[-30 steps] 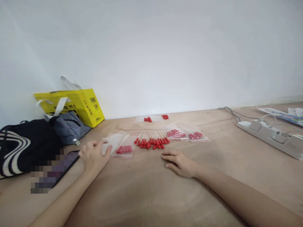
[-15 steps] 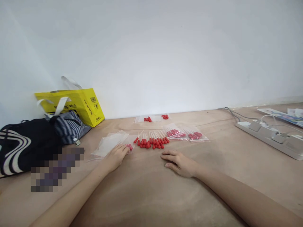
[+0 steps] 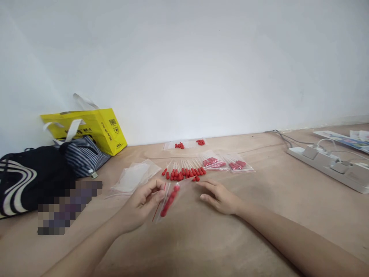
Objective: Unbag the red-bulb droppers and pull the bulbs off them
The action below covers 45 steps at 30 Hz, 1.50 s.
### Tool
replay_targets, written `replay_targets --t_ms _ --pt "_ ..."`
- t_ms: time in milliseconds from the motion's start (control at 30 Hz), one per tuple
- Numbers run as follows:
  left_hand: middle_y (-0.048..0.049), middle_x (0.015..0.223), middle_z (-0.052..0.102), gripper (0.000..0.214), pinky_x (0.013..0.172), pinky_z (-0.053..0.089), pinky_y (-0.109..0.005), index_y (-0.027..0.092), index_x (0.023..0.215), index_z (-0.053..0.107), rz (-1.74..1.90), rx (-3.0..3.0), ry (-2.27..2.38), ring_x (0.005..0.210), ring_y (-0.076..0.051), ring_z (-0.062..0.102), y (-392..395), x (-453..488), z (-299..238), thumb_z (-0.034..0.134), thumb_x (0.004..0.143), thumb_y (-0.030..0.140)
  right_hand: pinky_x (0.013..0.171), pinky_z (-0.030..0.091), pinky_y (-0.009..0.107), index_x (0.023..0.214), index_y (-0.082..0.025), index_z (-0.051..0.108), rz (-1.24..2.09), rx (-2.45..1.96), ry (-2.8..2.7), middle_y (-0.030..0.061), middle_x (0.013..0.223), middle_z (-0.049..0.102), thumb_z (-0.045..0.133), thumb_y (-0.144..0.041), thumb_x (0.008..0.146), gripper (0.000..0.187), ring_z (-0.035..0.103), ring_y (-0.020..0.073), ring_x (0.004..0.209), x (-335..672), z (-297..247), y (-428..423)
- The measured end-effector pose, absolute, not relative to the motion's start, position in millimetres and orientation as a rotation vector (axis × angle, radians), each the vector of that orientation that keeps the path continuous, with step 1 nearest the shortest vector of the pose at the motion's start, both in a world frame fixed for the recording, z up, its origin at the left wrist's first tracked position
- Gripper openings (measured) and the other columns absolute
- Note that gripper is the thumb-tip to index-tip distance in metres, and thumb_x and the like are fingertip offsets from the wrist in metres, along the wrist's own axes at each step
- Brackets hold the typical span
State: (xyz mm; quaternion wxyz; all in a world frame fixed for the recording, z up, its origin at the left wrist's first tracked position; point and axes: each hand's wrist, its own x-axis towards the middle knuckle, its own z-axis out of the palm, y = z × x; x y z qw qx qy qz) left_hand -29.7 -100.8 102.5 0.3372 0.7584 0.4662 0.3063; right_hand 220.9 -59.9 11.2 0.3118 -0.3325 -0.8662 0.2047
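Note:
Pinched between the thumb and fingers of my left hand [image 3: 142, 204] is a clear zip bag [image 3: 159, 207] with a red line along its seal. Several red bulbs show through the plastic. My right hand [image 3: 220, 198] lies low over the table with its fingers apart, fingertips near the bag's far corner; I cannot tell whether they touch it. Just beyond both hands is a loose row of droppers [image 3: 186, 172] with red bulbs toward me and thin clear stems pointing away. The held bag's corner overlaps the row's near edge.
Flat empty zip bags [image 3: 132, 177] are stacked at the left. Two filled zip bags [image 3: 238, 165] lie right of the droppers, and more droppers [image 3: 179, 146] lie by the wall. Bags, including a yellow bag [image 3: 115, 134], stand left; a power strip [image 3: 325, 165] is right.
My left hand has lifted the bag with red bulbs off the table beside the stack and brought it rightward and nearer me. My right hand has barely moved.

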Motion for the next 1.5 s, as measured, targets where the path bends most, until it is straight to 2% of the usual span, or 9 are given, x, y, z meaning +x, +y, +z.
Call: replay_targets --t_ms 133,267,367,533,767,900,1000,1167,1500 --pt "-0.0003 0.075 0.059 0.031 0.063 0.048 -0.029 0.020 0.078 0.048 0.946 1.392 1.095 0.068 -0.015 0.057 -85.2 -4.9 80.5 0.056 0.068 0.048 0.093 0.037 0.037 0.120 -0.020 0.041 0.712 -0.914 -1.931 0.0088 0.115 0.052 0.028 -0.038 0.090 0.037 0.047 0.0185 0.108 220.9 10.4 -56.4" --pt "0.0013 0.067 0.058 0.027 0.056 0.048 -0.025 0.017 0.073 0.049 0.986 1.105 1.130 0.056 -0.011 0.056 -66.9 16.1 45.5 0.062 0.067 0.040 0.075 0.048 0.033 0.115 -0.020 0.042 0.872 -1.016 -1.707 0.0066 0.097 0.060 0.031 -0.043 0.088 0.038 0.057 0.0167 0.087 221.7 2.6 -46.4" --pt "0.0023 0.062 0.057 0.019 0.056 0.048 -0.023 0.016 0.070 0.050 0.996 0.974 1.125 0.052 -0.009 0.055 -57.2 21.2 30.0 0.064 0.068 0.028 0.073 0.048 0.033 0.105 -0.018 0.052 0.702 -1.035 -1.792 0.0066 0.092 0.061 0.045 -0.039 0.082 0.031 0.058 0.0179 0.083 223.6 -0.2 -42.5" --pt "0.0008 0.066 0.062 0.023 0.063 0.049 -0.020 0.014 0.072 0.056 0.990 0.946 1.091 0.060 -0.008 0.059 -52.1 17.8 25.6 0.073 0.057 0.012 0.082 0.041 0.037 0.094 -0.020 0.059 0.407 -0.959 -2.005 0.0066 0.093 0.062 0.050 -0.031 0.081 0.019 0.056 0.0191 0.089 218.2 7.8 -50.0" --pt "0.0001 0.061 0.065 0.039 0.059 0.049 -0.022 0.012 0.072 0.058 0.944 0.988 1.056 0.055 -0.010 0.060 -54.1 20.0 25.0 0.082 0.043 0.021 0.080 0.039 0.034 0.099 -0.019 0.058 0.487 -1.000 -2.053 0.0047 0.091 0.063 0.053 -0.033 0.079 0.025 0.057 0.0170 0.084 189.8 20.7 -53.5" --pt "0.0007 0.058 0.064 0.041 0.061 0.048 -0.022 0.011 0.071 0.058 0.936 1.003 1.070 0.056 -0.010 0.060 -52.2 20.2 24.0 0.083 0.039 0.019 0.080 0.039 0.030 0.103 -0.019 0.057 0.432 -0.682 -2.269 0.0060 0.095 0.060 0.044 -0.023 0.084 0.024 0.053 0.0151 0.090 190.7 32.1 -45.6" --pt "0.0008 0.056 0.064 0.042 0.060 0.048 -0.023 0.011 0.069 0.058 0.925 1.026 1.086 0.054 -0.010 0.059 -51.4 20.7 23.2 0.083 0.036 0.018 0.076 0.039 0.026 0.095 -0.019 0.060 0.353 -0.521 -2.480 0.0052 0.094 0.060 0.040 -0.019 0.085 0.023 0.054 0.0132 0.086 197.0 42.1 -38.0" --pt "0.0024 0.050 0.062 0.045 0.054 0.047 -0.021 0.010 0.066 0.057 0.926 1.073 1.115 0.048 -0.009 0.056 -52.8 22.6 23.5 0.084 0.031 0.022 0.072 0.032 0.029 0.080 -0.019 0.059 0.010 -0.570 -2.703 0.0026 0.080 0.062 0.048 -0.018 0.079 0.011 0.052 0.0150 0.080 196.6 52.2 -30.5" --pt "-0.0005 0.066 0.066 0.044 0.065 0.048 -0.025 0.012 0.079 0.056 0.758 1.104 1.073 0.061 -0.011 0.061 -57.4 10.7 30.5 0.079 0.047 0.031 0.070 0.029 0.027 0.078 -0.016 0.053 -0.058 -0.681 -2.590 0.0032 0.079 0.057 0.044 -0.008 0.078 0.012 0.047 0.0139 0.076 201.4 40.0 -24.8"
